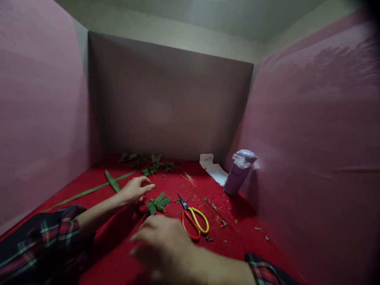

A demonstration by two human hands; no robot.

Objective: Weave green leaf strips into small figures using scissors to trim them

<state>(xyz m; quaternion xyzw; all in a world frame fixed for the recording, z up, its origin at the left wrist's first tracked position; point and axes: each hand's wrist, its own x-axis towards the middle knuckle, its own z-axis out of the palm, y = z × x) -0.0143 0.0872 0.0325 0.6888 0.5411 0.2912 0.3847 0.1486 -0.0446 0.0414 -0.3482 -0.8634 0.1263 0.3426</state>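
My left hand hovers over the red cloth with its thumb and fingers apart and nothing in them. Just to its right lies a small bundle of folded green leaf pieces. My right hand is nearer to me, smeared by motion; its fingers look spread, and I see nothing held in them. Beyond that hand rests a pair of scissors, blades slightly apart, with one red handle and one yellow. A long green leaf strip and a shorter, wider leaf piece lie behind my left forearm.
Leafy sprigs lie at the back. Thin pale sticks and green scraps are scattered over the red cloth. A purple cylinder with plastic wrap stands tilted at right, beside white papers. Pink walls flank both sides.
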